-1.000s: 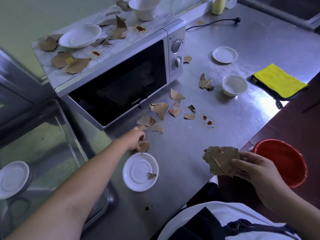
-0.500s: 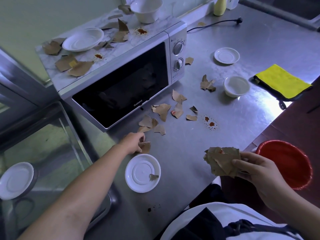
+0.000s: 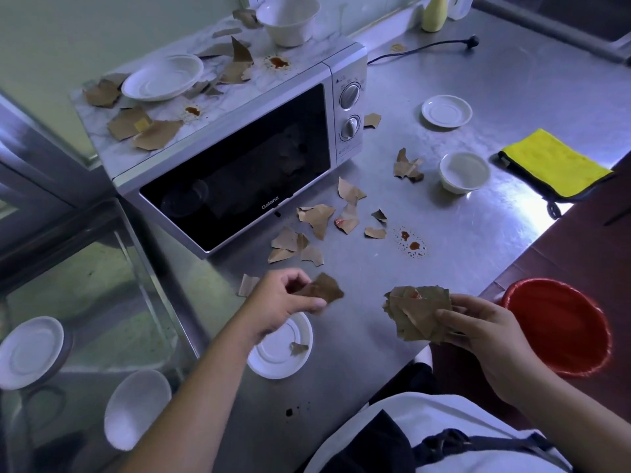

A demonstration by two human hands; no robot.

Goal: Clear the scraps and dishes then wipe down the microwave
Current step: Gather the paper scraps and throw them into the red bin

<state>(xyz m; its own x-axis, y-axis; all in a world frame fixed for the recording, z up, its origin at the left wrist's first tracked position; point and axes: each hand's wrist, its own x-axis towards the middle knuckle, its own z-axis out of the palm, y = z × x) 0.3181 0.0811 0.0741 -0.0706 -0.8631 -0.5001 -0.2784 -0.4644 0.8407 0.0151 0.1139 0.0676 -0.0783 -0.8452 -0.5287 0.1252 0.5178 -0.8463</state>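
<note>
the left hand [image 3: 283,302] hangs in front of the microwave [image 3: 239,172], over the steel counter [image 3: 478,80], its thumb and curled fingers pinching one brown scrap [image 3: 324,288] just above a white saucer [image 3: 273,361]. a small bit [image 3: 298,348] of paper lies on that saucer. the right hand [image 3: 485,332], in front of the microwave and further to its right, has its fingers curled round a stack [image 3: 418,310] of scraps, held clear of the counter. a red bin [image 3: 560,326] sits below the counter edge, just beyond that hand. loose scraps [image 3: 317,216] lie scattered on the counter right in front of the microwave door, one flat piece [image 3: 247,284] beside the left hand, and red sauce spots [image 3: 411,242] lie to their right. to the right of the microwave stand a white cup [image 3: 464,170] and a second saucer [image 3: 446,110], well apart from each other, with a yellow cloth [image 3: 553,162] further right at the counter edge. on top of the microwave are a white plate [image 3: 163,76], a white bowl [image 3: 288,18], more torn paper [image 3: 150,131] and a sauce stain [image 3: 278,62]. to the left of the microwave, in the sink [image 3: 102,268], lie a dish [image 3: 30,351] and a basin bowl [image 3: 136,407].
</note>
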